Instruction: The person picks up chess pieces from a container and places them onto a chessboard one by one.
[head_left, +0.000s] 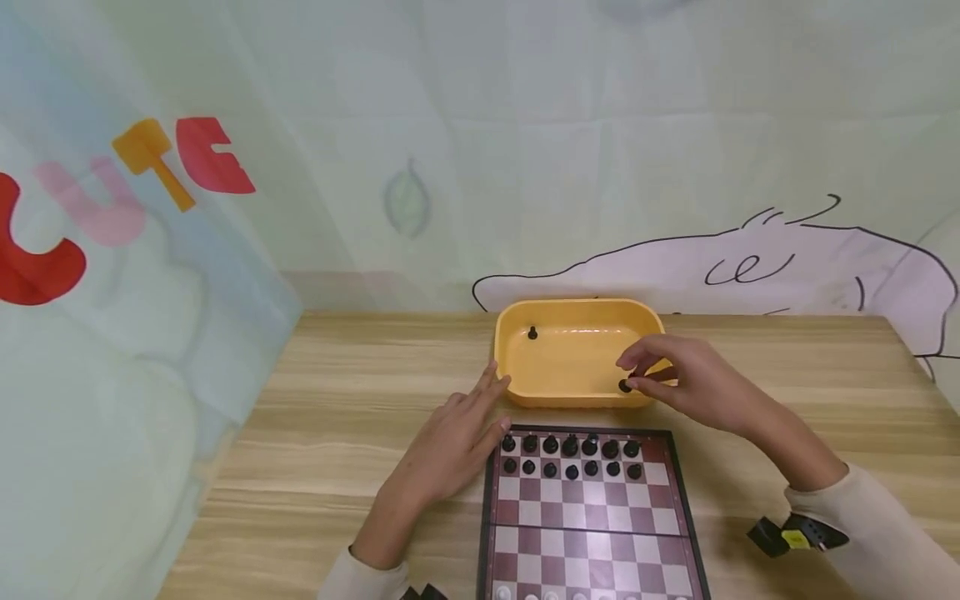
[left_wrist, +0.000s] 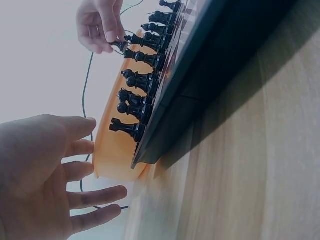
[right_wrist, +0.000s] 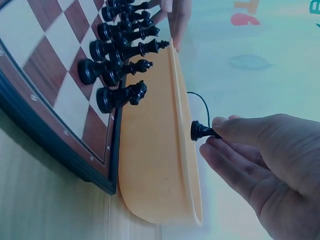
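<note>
My right hand (head_left: 701, 387) pinches a black chess piece (right_wrist: 201, 131) between thumb and fingers, base outward, over the right side of the yellow tray (head_left: 570, 402). Inside the tray, near its far left corner, stands a small black pawn (head_left: 532, 332). My left hand (head_left: 448, 450) has its fingers spread, fingertips at the tray's left end and thumb by the far left corner of the chessboard (head_left: 592, 492). Two rows of black pieces line the board's far side, with a rook (left_wrist: 129, 129) at the left corner and a knight (right_wrist: 121, 96) toward the right.
White pieces (head_left: 504, 592) show along the board's near edge, cut off by the frame. The wood-grain table (head_left: 337, 400) ends at a printed cloth (head_left: 345, 167) behind the tray. A dark band with a small device (head_left: 795, 533) is on the right wrist.
</note>
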